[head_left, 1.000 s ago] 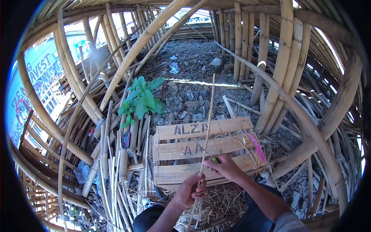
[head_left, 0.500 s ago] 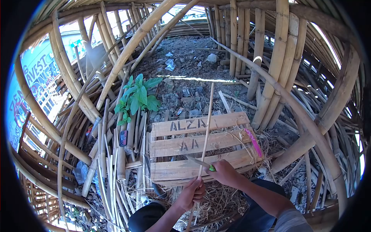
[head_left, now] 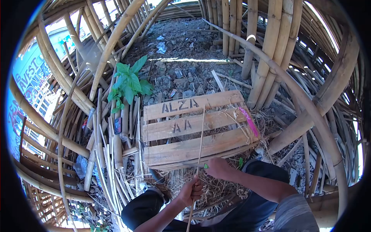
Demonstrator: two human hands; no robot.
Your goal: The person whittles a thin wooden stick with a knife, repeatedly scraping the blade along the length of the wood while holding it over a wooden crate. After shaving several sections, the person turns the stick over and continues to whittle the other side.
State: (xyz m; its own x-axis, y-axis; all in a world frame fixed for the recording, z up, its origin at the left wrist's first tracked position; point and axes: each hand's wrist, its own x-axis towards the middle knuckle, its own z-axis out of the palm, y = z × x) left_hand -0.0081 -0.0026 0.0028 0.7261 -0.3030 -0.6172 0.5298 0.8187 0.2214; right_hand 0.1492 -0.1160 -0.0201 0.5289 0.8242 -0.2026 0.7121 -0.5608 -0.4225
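Note:
A long thin bamboo strip (head_left: 201,143) stands nearly upright in front of the slatted wooden crate (head_left: 181,151). Wrapped round the strip's lower part is my left hand (head_left: 190,191), closed. My right hand (head_left: 217,168) is closed on the green handle of a knife (head_left: 192,165), just above and to the right of the left hand. The blade points left and lies across the strip, near the crate's front edge. Dark letters mark the crate's upper slats, and a pink strip (head_left: 249,121) lies on its right side.
Bamboo poles (head_left: 275,50) rise on the right, and a long slanting pole (head_left: 286,79) crosses there. On the left are cut bamboo pieces (head_left: 101,135), a leafy green plant (head_left: 129,83) and a phone-like object (head_left: 118,126). Stones and rubble cover the ground behind the crate.
The view has tilted down, so the crate and plant appear higher. The knife has moved down the strip, closer to my left hand, and its blade now looks level.

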